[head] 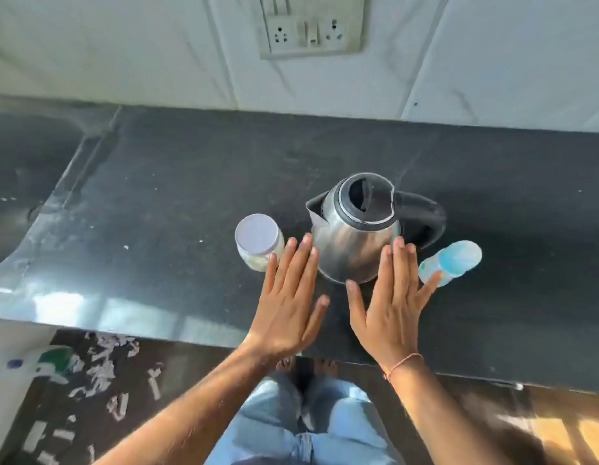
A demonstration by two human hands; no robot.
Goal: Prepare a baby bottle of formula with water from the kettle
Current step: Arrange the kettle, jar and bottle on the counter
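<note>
A steel kettle with a black lid and black handle stands on the dark counter, spout to the left. Left of it is a clear jar with a pale lid and whitish powder inside. To the kettle's right a baby bottle with a blue cap lies or leans on the counter. My left hand hovers flat, fingers spread, between jar and kettle. My right hand is flat too, fingers spread in front of the kettle, little finger over the bottle's base. Neither hand holds anything.
A sink basin is sunk into the counter at far left. A wall socket panel sits on the tiled wall behind. The counter's front edge runs below my hands; floor, jeans and bare feet show beneath.
</note>
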